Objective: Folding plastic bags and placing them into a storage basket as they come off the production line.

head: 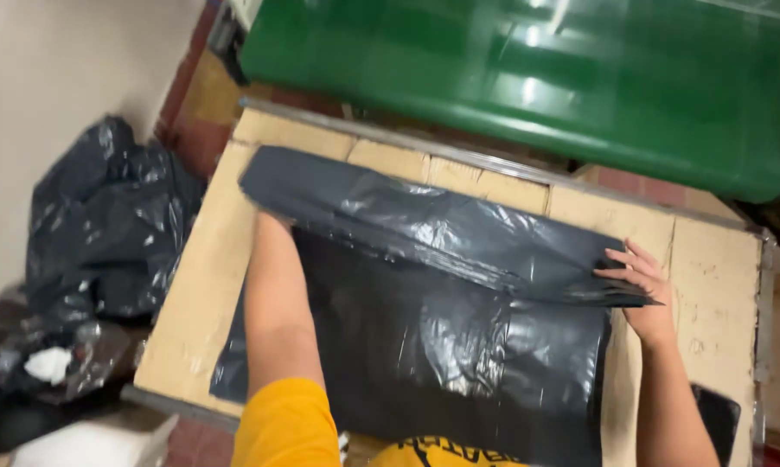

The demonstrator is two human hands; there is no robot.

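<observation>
A large black plastic bag (425, 337) lies flat on a pale wooden board (710, 285). Its far part is folded over toward me into a thick band (425, 225). My left hand is hidden under the left end of that fold; only the forearm (273, 303) shows. At the fold's right end my right hand (641, 290) pinches the layered edge of the bag between its fingers. Both of my sleeves are yellow.
A big green bin lid (537, 78) lies beyond the board. Filled black rubbish bags (105, 225) with some white paper (48, 363) are heaped on the left by a pale wall. A dark object (719, 419) sits at the board's near right edge.
</observation>
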